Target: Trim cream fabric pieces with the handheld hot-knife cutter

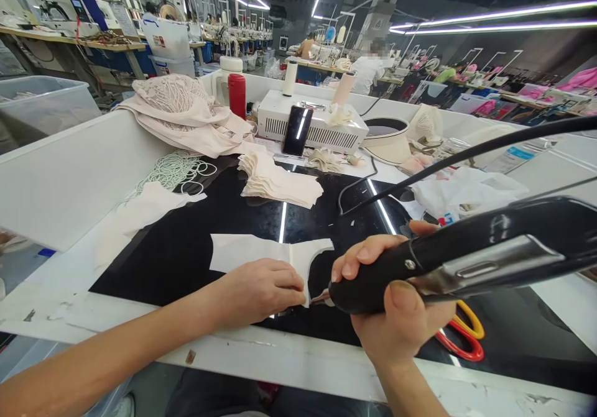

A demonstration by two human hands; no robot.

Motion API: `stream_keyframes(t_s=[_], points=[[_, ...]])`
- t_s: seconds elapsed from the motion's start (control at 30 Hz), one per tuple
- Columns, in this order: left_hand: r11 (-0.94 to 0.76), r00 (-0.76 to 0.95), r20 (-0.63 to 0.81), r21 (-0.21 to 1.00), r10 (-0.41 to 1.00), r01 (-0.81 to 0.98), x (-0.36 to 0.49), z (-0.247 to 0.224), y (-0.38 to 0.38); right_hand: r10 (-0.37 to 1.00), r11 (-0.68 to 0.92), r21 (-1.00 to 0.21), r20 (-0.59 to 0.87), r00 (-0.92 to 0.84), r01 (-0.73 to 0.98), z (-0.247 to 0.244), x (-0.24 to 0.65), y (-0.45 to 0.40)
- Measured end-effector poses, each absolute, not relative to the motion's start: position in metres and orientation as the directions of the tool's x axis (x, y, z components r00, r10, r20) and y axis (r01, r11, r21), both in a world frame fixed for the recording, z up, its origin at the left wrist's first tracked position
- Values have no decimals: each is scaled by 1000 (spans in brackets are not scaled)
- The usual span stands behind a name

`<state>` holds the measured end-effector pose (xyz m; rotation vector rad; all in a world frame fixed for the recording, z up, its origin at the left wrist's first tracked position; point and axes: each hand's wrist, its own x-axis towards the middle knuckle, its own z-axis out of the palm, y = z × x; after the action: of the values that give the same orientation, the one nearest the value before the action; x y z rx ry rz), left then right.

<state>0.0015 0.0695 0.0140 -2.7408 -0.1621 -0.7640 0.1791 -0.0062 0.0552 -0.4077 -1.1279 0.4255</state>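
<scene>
My left hand [263, 288] rests on a cream fabric piece [252, 250] that lies flat on the black tabletop sheet. Its fingers are pressed together at the piece's near right edge, and the thumb is hidden. My right hand [405, 327] is wrapped round a black corded hand tool [485, 243] with a silver lever along its side. The tool's narrow metal tip points left and meets the fabric edge by my left fingertips; whether it touches the cloth is hard to tell. Scissors [466, 336] with red and yellow handles lie partly behind my right wrist.
Beyond the piece sits a stack of cream fabric pieces [282, 184]. Pale green cord [175, 174] lies tangled at left, below heaped fabric [186, 109]. A phone [297, 130] leans on a vented white box [317, 122]. The tool's black cable [448, 156] arches across the right side.
</scene>
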Motion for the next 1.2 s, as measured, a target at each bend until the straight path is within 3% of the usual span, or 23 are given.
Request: stream_keyframes(t_s=[1.2], points=[[-952, 846, 532, -234, 45, 198, 4, 23, 68, 531, 842, -528, 778, 336, -107, 53, 179, -6]])
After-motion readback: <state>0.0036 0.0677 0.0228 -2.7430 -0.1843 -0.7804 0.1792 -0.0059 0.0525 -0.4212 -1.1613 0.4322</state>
